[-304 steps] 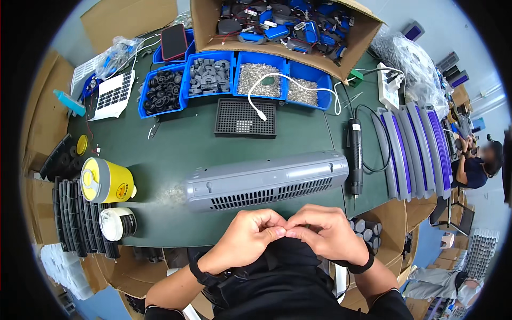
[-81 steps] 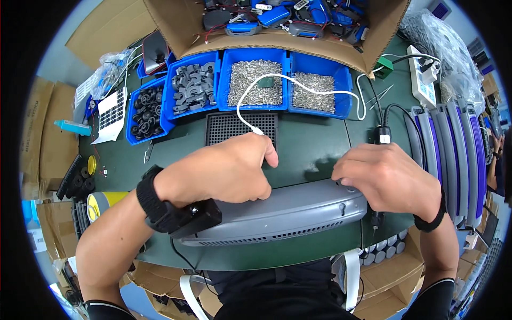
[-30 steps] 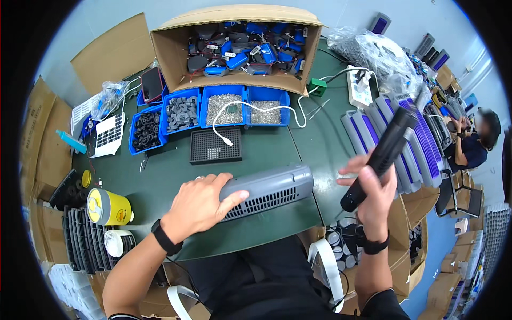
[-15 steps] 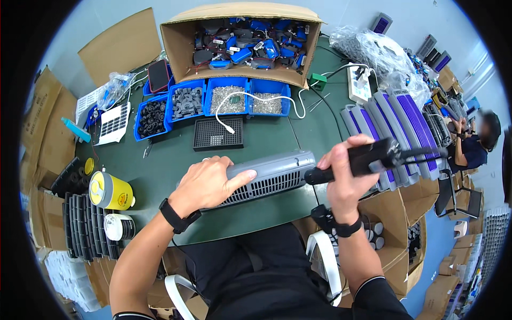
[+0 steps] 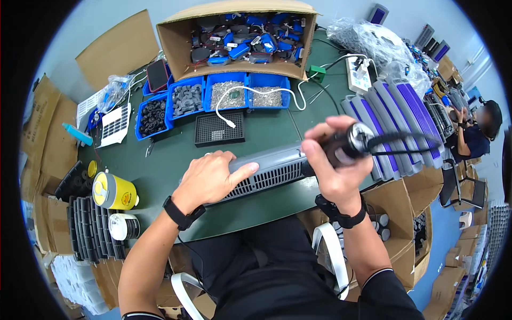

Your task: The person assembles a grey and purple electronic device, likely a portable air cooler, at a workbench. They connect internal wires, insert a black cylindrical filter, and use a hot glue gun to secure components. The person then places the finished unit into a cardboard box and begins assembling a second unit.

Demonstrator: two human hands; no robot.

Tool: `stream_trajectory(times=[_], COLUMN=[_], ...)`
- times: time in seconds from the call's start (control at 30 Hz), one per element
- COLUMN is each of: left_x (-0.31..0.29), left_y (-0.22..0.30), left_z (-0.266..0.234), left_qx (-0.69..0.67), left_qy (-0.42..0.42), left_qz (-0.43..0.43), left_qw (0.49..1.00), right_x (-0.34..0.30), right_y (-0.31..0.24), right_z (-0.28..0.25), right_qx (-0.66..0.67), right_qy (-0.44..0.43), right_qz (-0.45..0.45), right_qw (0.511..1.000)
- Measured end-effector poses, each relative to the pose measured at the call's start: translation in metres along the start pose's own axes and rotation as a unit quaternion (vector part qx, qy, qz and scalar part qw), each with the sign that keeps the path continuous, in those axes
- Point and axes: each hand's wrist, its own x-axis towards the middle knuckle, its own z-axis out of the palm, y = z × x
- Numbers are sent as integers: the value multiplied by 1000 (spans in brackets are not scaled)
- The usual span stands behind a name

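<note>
A long grey plastic housing (image 5: pixel 278 172) with a slotted grille along its side lies across the green table in front of me. My left hand (image 5: pixel 210 178) is closed over its left part, thumb along the top edge. My right hand (image 5: pixel 341 181) grips a black electric screwdriver (image 5: pixel 341 150), with a looped black cable at its rear end. The screwdriver's front end meets the right end of the housing; my fingers and the tool hide the exact contact. Both wrists wear black bands.
Blue bins (image 5: pixel 226 95) of screws and small parts stand behind a black perforated tray (image 5: pixel 220 128). A carton (image 5: pixel 173 50) holds blue-and-grey parts. Purple-and-grey units (image 5: pixel 410 120) are stacked right. A yellow cup (image 5: pixel 118 193) stands left. A co-worker (image 5: pixel 472 141) sits far right.
My right hand has tilted the screwdriver, so its rear end now points more toward me, and moved slightly left. My left hand keeps its hold on the housing. The whole view has shifted slightly.
</note>
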Motion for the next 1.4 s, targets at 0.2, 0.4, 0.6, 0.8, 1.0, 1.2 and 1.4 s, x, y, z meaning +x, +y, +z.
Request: stream_trajectory(times=[0.2,0.4,0.6,0.8,1.0,1.2,1.4], left_x=[0,2,2,3,3,3,3], left_y=[-2,-5,-4,-4,-6,-5,-3], left_z=[-1,0,-1,0,2,2,2], left_qx=[6,-7,-3,-6,-7,-4,-2], left_qy=[-19,-33,-33,-33,-23,-25,-30], left_qz=[-11,-20,-23,-23,-20,-22,-22], left_qw=[1000,999,999,999,1000,999,999], right_x=[10,5,7,9,11,10,11], right_y=[6,8,10,9,8,8,9], right_z=[10,10,6,4,-1,-3,-4], right_qx=[-29,-27,-31,-23,-23,-39,-16], right_qy=[9,1,8,-26,-25,-51,-50], right_qz=[73,49,48,39,46,44,61], right_qw=[997,998,998,999,998,997,997])
